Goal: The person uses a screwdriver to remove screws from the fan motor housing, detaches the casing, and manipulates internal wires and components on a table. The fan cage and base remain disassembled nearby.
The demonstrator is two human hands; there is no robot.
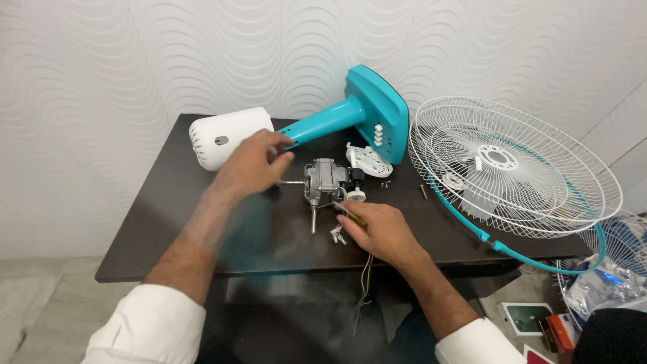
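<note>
Lying near the middle of the dark table (168, 222), a small metal fan motor (326, 179) is flanked by two hands. The left hand (251, 164) is held just beside the motor's left end, its fingers curled together near the shaft; whether anything is pinched there cannot be told. The right hand (377, 230) is closed around a slim screwdriver (350, 214), whose tip is pointed at the motor's lower right side. Thin wires (366, 276) are trailed from the motor over the near table edge. A white motor cover (227, 137) and a teal fan stand (357, 114) are laid along the far edge, against the wall. A white wire fan guard (519, 168) is overhung past the right edge. Open tabletop is left on the near left side, bare up to the edge.
</note>
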